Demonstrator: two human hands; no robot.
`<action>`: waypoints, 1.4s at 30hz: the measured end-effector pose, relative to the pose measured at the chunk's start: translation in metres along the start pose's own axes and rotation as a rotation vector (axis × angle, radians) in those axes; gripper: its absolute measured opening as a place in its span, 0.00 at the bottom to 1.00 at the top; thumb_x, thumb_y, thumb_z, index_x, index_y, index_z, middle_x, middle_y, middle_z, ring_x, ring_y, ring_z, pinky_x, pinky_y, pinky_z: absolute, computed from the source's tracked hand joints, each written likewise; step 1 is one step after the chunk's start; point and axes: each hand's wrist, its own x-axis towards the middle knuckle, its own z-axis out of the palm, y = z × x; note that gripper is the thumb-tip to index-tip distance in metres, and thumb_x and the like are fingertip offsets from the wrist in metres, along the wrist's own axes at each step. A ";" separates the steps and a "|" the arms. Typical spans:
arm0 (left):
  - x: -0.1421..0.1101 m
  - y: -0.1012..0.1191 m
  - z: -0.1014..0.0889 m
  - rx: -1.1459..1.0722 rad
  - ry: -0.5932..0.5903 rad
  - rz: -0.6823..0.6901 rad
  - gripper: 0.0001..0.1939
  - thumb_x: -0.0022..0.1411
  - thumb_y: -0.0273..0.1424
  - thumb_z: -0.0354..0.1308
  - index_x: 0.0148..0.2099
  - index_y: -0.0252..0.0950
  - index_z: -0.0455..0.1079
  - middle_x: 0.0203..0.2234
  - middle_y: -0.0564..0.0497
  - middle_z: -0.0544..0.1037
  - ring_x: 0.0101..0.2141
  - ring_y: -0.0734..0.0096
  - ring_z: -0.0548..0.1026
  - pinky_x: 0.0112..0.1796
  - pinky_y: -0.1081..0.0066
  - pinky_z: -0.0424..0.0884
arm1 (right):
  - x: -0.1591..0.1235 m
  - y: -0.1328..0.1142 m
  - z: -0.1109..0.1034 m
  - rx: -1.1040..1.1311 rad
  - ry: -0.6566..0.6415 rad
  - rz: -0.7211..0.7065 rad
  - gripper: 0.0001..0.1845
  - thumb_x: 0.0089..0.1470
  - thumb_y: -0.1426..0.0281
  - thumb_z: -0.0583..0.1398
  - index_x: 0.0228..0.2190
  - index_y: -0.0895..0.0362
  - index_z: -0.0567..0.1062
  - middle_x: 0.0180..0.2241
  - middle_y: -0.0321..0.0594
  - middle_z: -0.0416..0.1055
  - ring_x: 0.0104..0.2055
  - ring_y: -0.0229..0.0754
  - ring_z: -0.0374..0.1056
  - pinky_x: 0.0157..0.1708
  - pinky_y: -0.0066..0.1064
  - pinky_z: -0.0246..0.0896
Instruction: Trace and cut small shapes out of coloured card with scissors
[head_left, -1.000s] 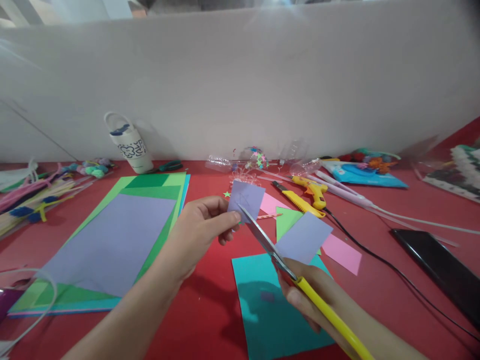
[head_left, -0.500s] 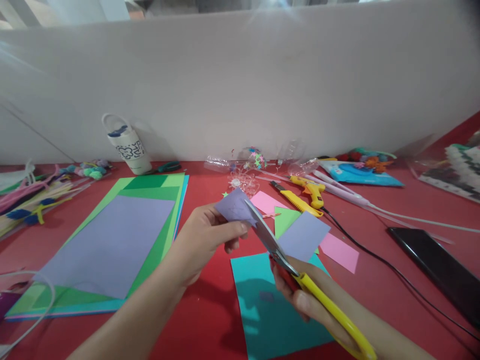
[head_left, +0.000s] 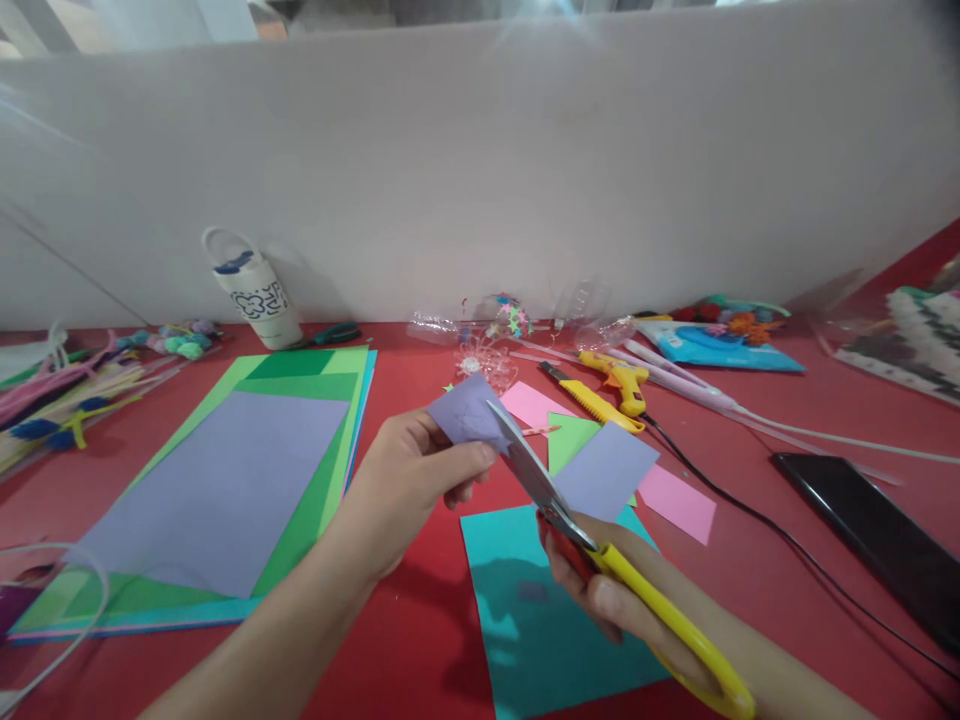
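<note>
Left hand (head_left: 409,480) pinching small flat lilac paper square (head_left: 466,412) above teal paper sheet (head_left: 525,600); right hand (head_left: 622,600) clasped on yellow-handled steel scissors (head_left: 570,520), blades meeting square's edge.

A single head camera looks forward and down from close above the near edge of the red counter (head_left: 420,640), facing the white wall (head_left: 480,170) at the far side.

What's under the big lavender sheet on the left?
The large lavender paper sheet lies on stacked green sheets, with a blue sheet's edge and a pink sliver at the bottom. How many sheets are covered cannot be seen.
</note>
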 end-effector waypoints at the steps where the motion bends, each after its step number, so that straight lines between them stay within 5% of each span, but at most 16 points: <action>1: 0.000 0.002 -0.002 0.025 -0.012 -0.009 0.05 0.50 0.28 0.60 0.23 0.35 0.70 0.15 0.58 0.68 0.17 0.82 0.62 0.20 0.77 0.59 | 0.000 -0.002 0.000 -0.018 0.007 0.014 0.28 0.51 0.41 0.52 0.27 0.55 0.60 0.22 0.30 0.54 0.20 0.32 0.46 0.17 0.25 0.45; 9: 0.000 0.010 -0.008 0.164 0.018 -0.001 0.05 0.51 0.32 0.62 0.26 0.36 0.74 0.15 0.59 0.66 0.18 0.82 0.60 0.22 0.78 0.58 | 0.001 -0.003 0.001 -0.078 0.060 0.022 0.28 0.52 0.42 0.51 0.26 0.55 0.60 0.20 0.29 0.53 0.19 0.32 0.46 0.18 0.25 0.44; 13: -0.002 0.011 -0.004 0.129 -0.017 -0.019 0.08 0.55 0.33 0.59 0.26 0.35 0.70 0.17 0.57 0.71 0.18 0.78 0.67 0.22 0.75 0.64 | 0.003 0.004 0.002 -0.075 0.082 0.018 0.28 0.52 0.42 0.52 0.25 0.55 0.60 0.20 0.29 0.53 0.20 0.32 0.47 0.18 0.26 0.44; 22: -0.003 0.012 -0.002 0.110 0.042 -0.043 0.09 0.52 0.32 0.61 0.24 0.35 0.69 0.14 0.60 0.64 0.16 0.83 0.60 0.19 0.79 0.57 | 0.000 0.006 0.002 -0.030 0.031 0.041 0.26 0.53 0.44 0.53 0.26 0.55 0.59 0.21 0.28 0.50 0.22 0.32 0.45 0.18 0.25 0.42; 36: -0.002 0.007 0.000 -0.071 0.022 -0.039 0.05 0.51 0.29 0.61 0.26 0.35 0.69 0.15 0.58 0.70 0.18 0.81 0.65 0.22 0.78 0.61 | -0.002 0.020 0.006 -0.015 0.082 0.064 0.26 0.52 0.43 0.54 0.28 0.54 0.60 0.22 0.28 0.52 0.21 0.32 0.45 0.17 0.24 0.42; 42: -0.002 0.004 0.001 0.006 0.019 -0.044 0.10 0.53 0.32 0.60 0.23 0.35 0.67 0.14 0.58 0.67 0.17 0.81 0.63 0.22 0.77 0.60 | -0.001 0.012 0.006 -0.017 0.069 0.029 0.27 0.51 0.42 0.53 0.27 0.54 0.59 0.21 0.28 0.50 0.20 0.32 0.44 0.17 0.24 0.40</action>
